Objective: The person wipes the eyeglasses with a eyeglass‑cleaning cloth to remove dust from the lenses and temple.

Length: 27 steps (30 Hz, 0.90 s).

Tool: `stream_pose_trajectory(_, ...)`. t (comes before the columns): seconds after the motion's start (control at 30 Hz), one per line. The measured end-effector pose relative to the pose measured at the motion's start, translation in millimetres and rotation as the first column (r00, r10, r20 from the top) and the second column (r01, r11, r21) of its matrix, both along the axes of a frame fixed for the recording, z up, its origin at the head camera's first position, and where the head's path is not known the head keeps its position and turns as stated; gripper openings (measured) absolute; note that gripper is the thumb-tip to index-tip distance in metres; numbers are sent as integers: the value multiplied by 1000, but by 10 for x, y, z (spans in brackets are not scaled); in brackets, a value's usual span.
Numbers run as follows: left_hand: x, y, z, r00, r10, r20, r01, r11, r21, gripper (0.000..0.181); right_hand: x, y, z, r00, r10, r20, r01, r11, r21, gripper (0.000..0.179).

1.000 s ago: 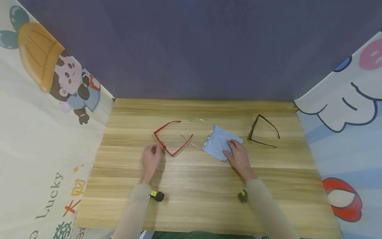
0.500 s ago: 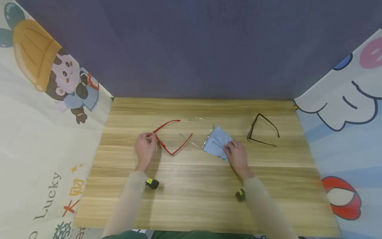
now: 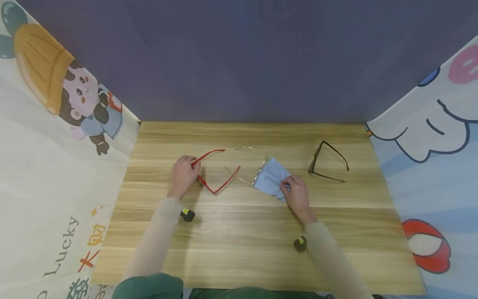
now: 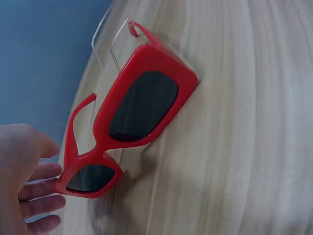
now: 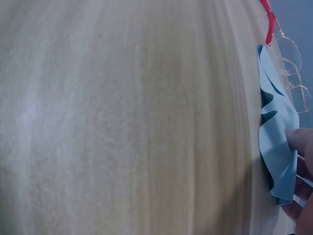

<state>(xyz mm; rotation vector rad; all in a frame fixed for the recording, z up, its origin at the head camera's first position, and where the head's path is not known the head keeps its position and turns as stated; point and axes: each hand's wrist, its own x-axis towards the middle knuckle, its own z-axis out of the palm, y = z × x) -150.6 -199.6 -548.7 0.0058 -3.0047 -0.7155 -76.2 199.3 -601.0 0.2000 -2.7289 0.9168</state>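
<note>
Red-framed sunglasses with dark lenses (image 4: 101,144) stand with their temples spread, left of the middle in the head view. My left hand (image 3: 184,173) is at their far left corner by the hinge. In the left wrist view its fingers (image 4: 45,188) are fairly straight and reach the frame's outer corner, the thumb apart from it. My right hand (image 3: 298,194) pinches the near right edge of a light blue cleaning cloth (image 3: 271,175), thumb on top and fingers underneath. The creased cloth partly covers the lens side of thin gold-framed glasses (image 5: 288,73).
Black-framed glasses (image 3: 313,162) with temples spread sit to the right of the cloth. A gold temple (image 3: 242,180) passes close to the red one. A dark wall (image 3: 254,83) rises behind the wooden table (image 3: 239,249), and printed curtains (image 3: 48,174) hang at the sides.
My left hand has moved forward along the red sunglasses to their far left corner. My right hand has gathered the cloth's right edge, creasing it, and stays nearly in place.
</note>
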Motion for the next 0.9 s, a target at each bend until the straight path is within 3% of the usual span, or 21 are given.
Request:
stream_pose_trajectory(0.17,-66,6,6,997,-48,65,49,999,-24,37,13,21,13,999,-13,33,15,997,-71,14)
stream_pose_trajectory(0.33,-114,18,-6,996,-47,72,50,998,-35,38,33,38,52,999,-34,28,37,992,-120,14)
stream_pose_trajectory(0.57,-185,28,-54,997,-60,45,63,996,-59,37,30,67,78,998,-56,-29,48,975,-219,12)
stream_pose_trajectory(0.9,-248,34,-52,994,-74,79,81,993,-90,37,69,99,244,989,-47,-140,-3,940,-341,13)
